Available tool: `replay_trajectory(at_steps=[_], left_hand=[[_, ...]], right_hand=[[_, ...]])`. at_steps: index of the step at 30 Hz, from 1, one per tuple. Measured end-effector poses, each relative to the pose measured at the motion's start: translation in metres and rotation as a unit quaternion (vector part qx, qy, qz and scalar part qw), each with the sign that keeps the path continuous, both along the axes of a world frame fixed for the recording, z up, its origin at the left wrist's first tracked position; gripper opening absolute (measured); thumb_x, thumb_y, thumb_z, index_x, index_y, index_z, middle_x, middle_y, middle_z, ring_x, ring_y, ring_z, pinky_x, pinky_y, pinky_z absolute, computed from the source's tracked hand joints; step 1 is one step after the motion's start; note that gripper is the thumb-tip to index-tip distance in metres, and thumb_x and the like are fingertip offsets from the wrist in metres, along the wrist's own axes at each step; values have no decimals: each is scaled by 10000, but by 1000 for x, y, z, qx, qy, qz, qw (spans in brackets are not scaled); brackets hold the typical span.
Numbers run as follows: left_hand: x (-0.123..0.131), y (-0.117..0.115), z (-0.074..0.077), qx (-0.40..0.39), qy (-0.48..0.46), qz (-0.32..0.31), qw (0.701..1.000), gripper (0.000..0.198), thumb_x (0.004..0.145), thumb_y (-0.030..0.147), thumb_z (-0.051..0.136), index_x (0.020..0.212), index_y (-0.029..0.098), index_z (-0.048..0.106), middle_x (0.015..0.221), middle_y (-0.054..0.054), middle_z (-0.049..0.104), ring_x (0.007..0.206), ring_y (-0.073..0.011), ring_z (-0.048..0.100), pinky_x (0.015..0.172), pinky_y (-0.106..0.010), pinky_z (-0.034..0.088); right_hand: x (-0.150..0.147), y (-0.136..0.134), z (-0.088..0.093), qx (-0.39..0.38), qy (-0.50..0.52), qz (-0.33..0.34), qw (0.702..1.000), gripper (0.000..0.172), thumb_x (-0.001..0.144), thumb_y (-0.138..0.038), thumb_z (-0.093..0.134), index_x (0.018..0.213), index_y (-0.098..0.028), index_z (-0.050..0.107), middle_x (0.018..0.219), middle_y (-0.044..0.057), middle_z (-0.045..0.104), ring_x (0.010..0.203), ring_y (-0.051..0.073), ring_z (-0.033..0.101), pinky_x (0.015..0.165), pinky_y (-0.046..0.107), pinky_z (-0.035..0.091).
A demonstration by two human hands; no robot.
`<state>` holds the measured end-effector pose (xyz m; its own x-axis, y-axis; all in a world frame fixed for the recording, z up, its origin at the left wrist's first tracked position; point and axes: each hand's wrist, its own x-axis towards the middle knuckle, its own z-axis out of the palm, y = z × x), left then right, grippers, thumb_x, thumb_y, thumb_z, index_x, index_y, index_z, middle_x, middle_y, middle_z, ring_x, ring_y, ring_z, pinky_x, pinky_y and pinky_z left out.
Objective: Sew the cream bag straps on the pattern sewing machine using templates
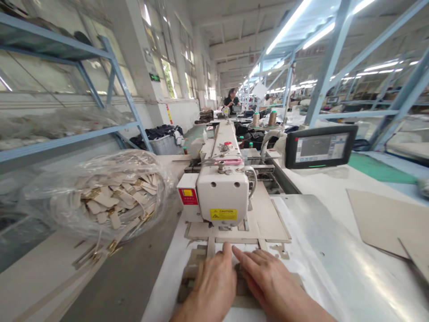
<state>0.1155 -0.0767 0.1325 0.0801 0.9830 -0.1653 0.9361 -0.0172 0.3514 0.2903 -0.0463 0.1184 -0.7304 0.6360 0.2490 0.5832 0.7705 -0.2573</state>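
My left hand (214,281) and my right hand (268,279) lie side by side, fingers stretched flat, on a beige cardboard template (197,261) at the near edge of the table. Their fingertips nearly meet below the head of a white sewing machine (221,192) with a yellow caution label (223,214). The template runs under the machine's head onto a flat beige plate (268,223). What lies directly beneath my palms is hidden.
A clear plastic bag (100,197) full of beige strap pieces with brass fittings sits at the left, some spilling out. A touchscreen panel (320,146) stands at the right, cardboard sheets (389,223) beyond it. Blue metal shelving (117,80) lines the left. A person (231,100) works far back.
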Motion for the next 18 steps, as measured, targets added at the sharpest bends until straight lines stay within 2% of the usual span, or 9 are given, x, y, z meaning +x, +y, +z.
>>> replay_trajectory(at_steps=[2, 4, 5, 7, 9, 10, 12, 15, 18], left_hand=[[7, 8, -1, -7, -99, 22, 995, 426, 854, 49, 468, 1268, 126, 534, 1051, -195, 740, 1035, -363, 708, 832, -414, 486], [10, 16, -7, -13, -245, 52, 968, 341, 818, 96, 553, 1156, 148, 540, 977, -147, 729, 981, -323, 694, 815, -385, 469], [10, 20, -12, -20, -331, 65, 941, 298, 810, 135, 588, 1101, 162, 530, 887, -98, 711, 891, -283, 683, 763, -355, 460], [9, 28, -25, -50, -501, 85, 860, 304, 792, 250, 664, 1042, 177, 507, 747, -10, 640, 710, -199, 611, 652, -298, 420], [7, 34, -37, -92, -608, 103, 782, 407, 746, 382, 728, 1019, 173, 510, 730, 17, 616, 619, -146, 542, 586, -266, 390], [7, 35, -41, -108, -633, 113, 758, 454, 720, 438, 748, 1006, 170, 519, 751, 12, 627, 607, -132, 531, 576, -258, 389], [6, 35, -46, -119, -650, 129, 740, 487, 691, 492, 767, 975, 166, 543, 764, 8, 641, 598, -113, 524, 568, -245, 386], [7, 34, -45, -116, -659, 150, 728, 464, 660, 462, 794, 940, 166, 572, 661, 49, 600, 557, -94, 484, 544, -231, 354], [8, 34, -42, -107, -659, 153, 729, 416, 634, 397, 788, 911, 162, 588, 595, 73, 555, 529, -85, 448, 529, -228, 331]], right_hand=[[-10, 8, -6, -50, -6, 1, 999, 546, 873, -60, 469, 1409, -85, 571, 1336, 176, 635, 1141, 303, 647, 1022, 472, 535], [-11, 23, -12, -74, -10, -13, 997, 595, 802, -22, 492, 1382, -86, 608, 1482, 179, 517, 1320, 299, 544, 1174, 470, 400], [-10, 32, -15, -80, -14, -20, 996, 621, 777, -10, 496, 1381, -88, 614, 1503, 179, 492, 1361, 286, 508, 1200, 455, 364], [-8, 50, -21, -85, -24, -28, 996, 641, 753, -3, 515, 1379, -90, 621, 1498, 181, 497, 1383, 261, 485, 1213, 419, 340], [-8, 62, -26, -85, -34, -35, 995, 634, 767, -22, 547, 1392, -109, 616, 1472, 170, 532, 1386, 276, 477, 1219, 459, 324], [-9, 66, -29, -81, -37, -39, 995, 615, 789, -40, 562, 1396, -124, 616, 1451, 164, 555, 1384, 300, 473, 1218, 510, 312], [-12, 67, -33, -68, -37, -55, 995, 573, 827, -72, 587, 1396, -132, 617, 1424, 170, 573, 1379, 346, 457, 1204, 578, 299], [-18, 64, -34, -44, -27, -77, 996, 459, 881, -88, 602, 1335, -126, 656, 1352, 164, 609, 1327, 316, 487, 1197, 486, 329], [-21, 64, -33, -30, -25, -79, 996, 386, 892, -95, 645, 1275, -130, 683, 1208, 111, 680, 1210, 270, 562, 1219, 429, 288]])
